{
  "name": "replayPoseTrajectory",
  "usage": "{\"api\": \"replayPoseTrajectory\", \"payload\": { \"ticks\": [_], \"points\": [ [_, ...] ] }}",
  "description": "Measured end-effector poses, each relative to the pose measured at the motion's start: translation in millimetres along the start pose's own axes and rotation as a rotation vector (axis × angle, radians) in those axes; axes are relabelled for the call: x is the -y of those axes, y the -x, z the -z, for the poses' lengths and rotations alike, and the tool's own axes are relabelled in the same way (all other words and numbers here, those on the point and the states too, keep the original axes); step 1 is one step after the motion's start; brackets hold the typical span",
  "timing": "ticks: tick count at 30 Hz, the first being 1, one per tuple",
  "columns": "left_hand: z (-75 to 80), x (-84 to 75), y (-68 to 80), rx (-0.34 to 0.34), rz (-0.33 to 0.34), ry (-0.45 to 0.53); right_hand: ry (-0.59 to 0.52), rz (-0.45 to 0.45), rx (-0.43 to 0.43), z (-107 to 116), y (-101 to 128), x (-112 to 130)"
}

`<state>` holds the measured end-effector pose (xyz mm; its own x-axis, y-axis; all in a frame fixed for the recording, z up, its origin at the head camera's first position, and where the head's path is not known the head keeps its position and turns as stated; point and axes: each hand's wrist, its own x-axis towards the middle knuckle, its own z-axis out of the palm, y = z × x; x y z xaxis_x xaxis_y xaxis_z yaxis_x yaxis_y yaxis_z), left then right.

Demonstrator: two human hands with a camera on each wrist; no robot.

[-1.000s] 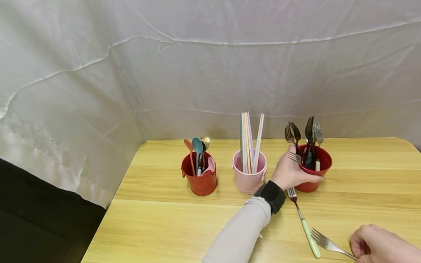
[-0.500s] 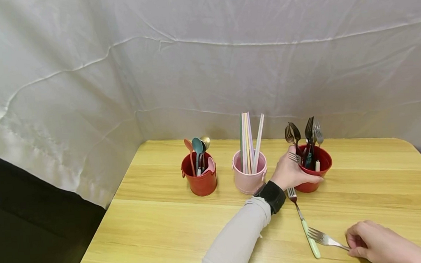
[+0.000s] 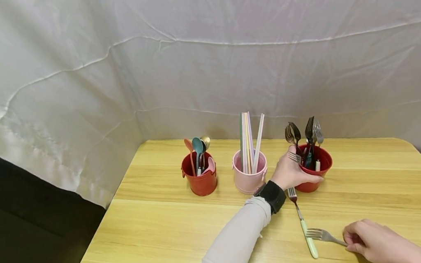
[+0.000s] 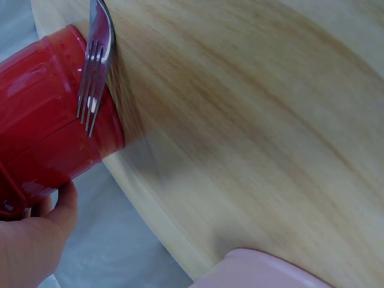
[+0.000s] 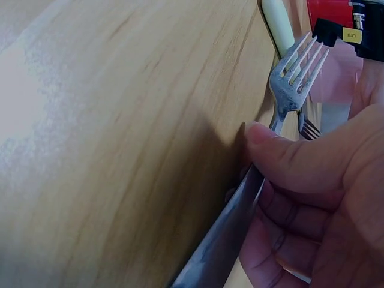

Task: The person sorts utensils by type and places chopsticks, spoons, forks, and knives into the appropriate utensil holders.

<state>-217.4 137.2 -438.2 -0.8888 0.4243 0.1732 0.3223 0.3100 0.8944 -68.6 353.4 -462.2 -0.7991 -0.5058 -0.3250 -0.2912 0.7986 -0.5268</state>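
Note:
At the right red bucket [image 3: 313, 185], my left hand [image 3: 290, 171] holds the side, thumb in front; its fingers lie behind the bucket [image 4: 42, 120] in the left wrist view. Several forks [image 3: 309, 130] stand in it, and one fork's tines [image 3: 295, 158] lean over the near rim. My right hand [image 3: 376, 240] pinches a silver fork [image 3: 324, 235] by the handle between thumb and fingers; its tines [image 5: 303, 66] point away from the hand. They overlap the green handle of another fork [image 3: 304, 223], which lies on the table with its head toward the bucket.
A pink bucket [image 3: 249, 183] with several chopsticks or straws [image 3: 247, 145] stands left of my left hand. Farther left is another red bucket [image 3: 203, 185] holding several spoons [image 3: 197, 145]. All stand on a wooden table [image 3: 174, 233] before a pale cloth [image 3: 228, 76].
My right hand has moved a little left and away from me, carrying the silver fork across the green handle. That handle has shifted slightly left. The left hand has stayed on the bucket.

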Motion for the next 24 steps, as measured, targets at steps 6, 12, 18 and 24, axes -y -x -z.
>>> {"api": "replayPoseTrajectory", "payload": {
  "ticks": [6, 12, 18, 24],
  "points": [
    [-0.2, 0.8, -0.5, -0.002, -0.005, -0.020, -0.012, 0.093, -0.052, 1, -2, -3],
    [-0.4, 1.4, -1.0, -0.003, -0.011, -0.021, -0.030, 0.235, -0.163, 3, -6, -7],
    [-0.4, 1.2, -0.7, 0.001, -0.003, -0.013, -0.115, 0.316, -0.202, 7, -6, -10],
    [-0.6, 1.4, -1.1, -0.001, -0.004, -0.012, -0.156, 0.353, -0.254, 11, -5, -13]
  ]
}}
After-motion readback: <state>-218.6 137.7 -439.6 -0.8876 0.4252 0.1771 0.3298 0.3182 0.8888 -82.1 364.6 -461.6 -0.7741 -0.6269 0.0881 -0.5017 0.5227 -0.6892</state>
